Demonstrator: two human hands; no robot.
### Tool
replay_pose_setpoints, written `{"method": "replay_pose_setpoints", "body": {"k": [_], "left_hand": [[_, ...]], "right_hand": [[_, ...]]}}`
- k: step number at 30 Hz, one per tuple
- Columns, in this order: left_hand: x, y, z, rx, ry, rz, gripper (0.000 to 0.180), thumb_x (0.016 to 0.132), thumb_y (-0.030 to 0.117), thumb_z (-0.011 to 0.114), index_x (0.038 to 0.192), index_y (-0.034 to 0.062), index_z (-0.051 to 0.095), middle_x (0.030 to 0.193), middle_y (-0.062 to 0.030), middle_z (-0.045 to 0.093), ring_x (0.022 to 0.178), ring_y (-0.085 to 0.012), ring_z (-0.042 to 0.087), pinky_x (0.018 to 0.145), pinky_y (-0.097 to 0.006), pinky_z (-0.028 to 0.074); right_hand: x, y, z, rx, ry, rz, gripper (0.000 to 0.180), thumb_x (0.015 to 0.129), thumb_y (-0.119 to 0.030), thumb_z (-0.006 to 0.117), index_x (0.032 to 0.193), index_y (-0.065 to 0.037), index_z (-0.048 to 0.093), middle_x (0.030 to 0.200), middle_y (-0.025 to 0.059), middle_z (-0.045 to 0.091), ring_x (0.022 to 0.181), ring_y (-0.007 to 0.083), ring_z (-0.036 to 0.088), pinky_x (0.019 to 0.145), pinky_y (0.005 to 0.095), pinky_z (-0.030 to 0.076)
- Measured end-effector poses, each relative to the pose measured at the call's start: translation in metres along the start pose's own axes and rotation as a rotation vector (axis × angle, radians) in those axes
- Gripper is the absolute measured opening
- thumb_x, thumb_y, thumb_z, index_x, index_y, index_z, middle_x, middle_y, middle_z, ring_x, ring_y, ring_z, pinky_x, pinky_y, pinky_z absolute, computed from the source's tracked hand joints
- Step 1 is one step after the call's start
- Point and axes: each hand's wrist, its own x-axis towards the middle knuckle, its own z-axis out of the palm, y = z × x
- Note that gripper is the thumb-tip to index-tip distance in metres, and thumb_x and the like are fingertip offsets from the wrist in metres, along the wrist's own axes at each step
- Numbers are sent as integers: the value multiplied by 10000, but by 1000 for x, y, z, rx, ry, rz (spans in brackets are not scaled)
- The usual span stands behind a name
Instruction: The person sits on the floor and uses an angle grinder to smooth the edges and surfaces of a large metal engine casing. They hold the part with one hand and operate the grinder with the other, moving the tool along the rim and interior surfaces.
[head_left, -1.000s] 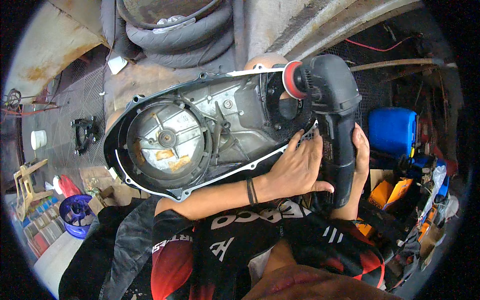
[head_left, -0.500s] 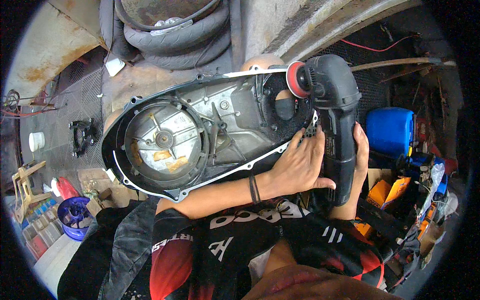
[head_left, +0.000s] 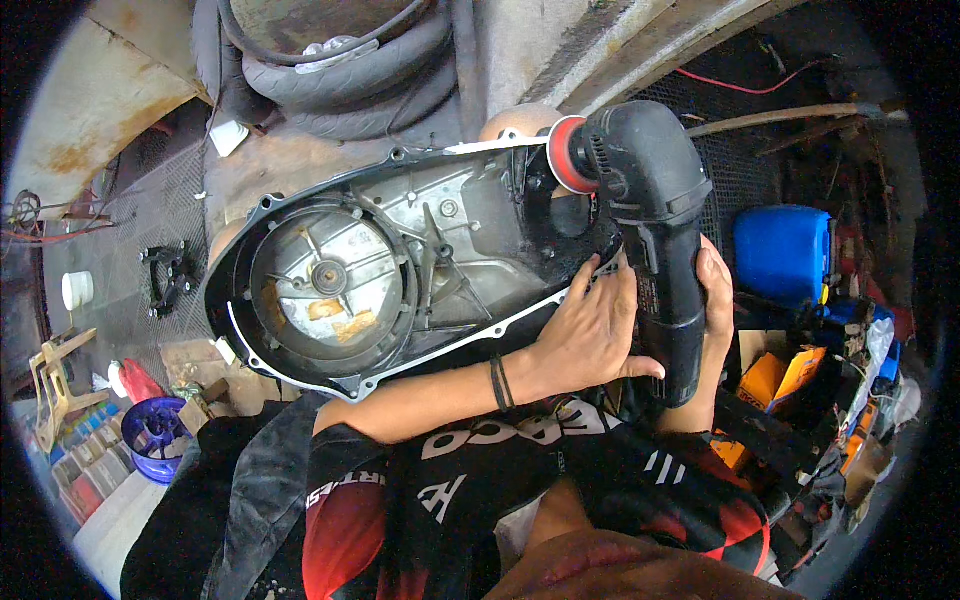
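Note:
A long engine crankcase cover (head_left: 470,210), black outside with a bare metal inside, lies across my lap with its hollow side up. My right hand (head_left: 714,290) wraps around the handle of a black power polisher (head_left: 668,250). The tool's round red and white pad (head_left: 572,155) is at the far right end of the cover, against its upper rim. My left hand (head_left: 588,325) lies with fingers stretched over the cover's lower right edge, thumb reaching toward the polisher's handle. The palm side of the left hand is hidden.
Stacked tyres (head_left: 350,85) stand beyond the cover. A blue plastic container (head_left: 783,255) and an orange box (head_left: 780,380) are on the right. At left are a black bracket (head_left: 168,278), a blue-purple basin (head_left: 157,440) and a white cup (head_left: 77,290).
The polisher and its pad have shifted a little left along the cover's end, with my right hand on it. My left hand has slid slightly left too. The cover stays nearly in place.

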Motion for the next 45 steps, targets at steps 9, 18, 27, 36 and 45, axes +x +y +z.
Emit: {"method": "replay_pose_setpoints", "body": {"k": [9, 18, 27, 36, 45], "left_hand": [[6, -1, -2, 27, 17, 17, 1120, 813, 700, 421, 1270, -288, 155, 1127, -437, 448, 1081, -514, 491, 1038, -577, 294], [-23, 7, -34, 8, 91, -29, 1129, 789, 703, 461, 1235, -294, 176, 1148, -482, 402, 1089, -550, 469, 1035, -580, 298], [-57, 11, -87, 143, 152, -87, 1113, 771, 708, 468, 1231, -277, 227, 1110, -386, 479, 1058, -474, 511, 1032, -555, 307], [-75, 6, -92, 53, 208, -133, 1146, 780, 757, 398, 1344, -219, 189, 1122, -314, 525, 933, -380, 576, 808, -417, 485], [-76, -3, -83, 109, 461, -64, 1108, 764, 753, 435, 1345, -175, 264, 965, -216, 530, 790, -308, 572, 648, -359, 492]], "right_hand": [[-2, 3, -11, -8, 118, 67, 668, 845, -359, 598, 1328, 71, 430, 1177, 165, 597, 1010, 222, 611, 907, 320, 464], [-3, -2, 43, -61, -111, 43, 708, 838, -363, 614, 1344, 83, 402, 1204, 177, 578, 1042, 229, 602, 924, 312, 455], [-7, 14, 94, -389, -70, -211, 653, 870, -353, 611, 1344, 54, 425, 1189, 132, 584, 1018, 195, 593, 919, 309, 447], [-34, 22, 122, -49, 120, -123, 342, 984, -258, 483, 1208, -7, 541, 1105, 141, 599, 964, 181, 599, 844, 309, 499], [-24, 22, 124, -41, 52, -29, 504, 959, -436, 450, 1232, -21, 534, 1038, 112, 649, 855, 199, 637, 769, 297, 508]]}}
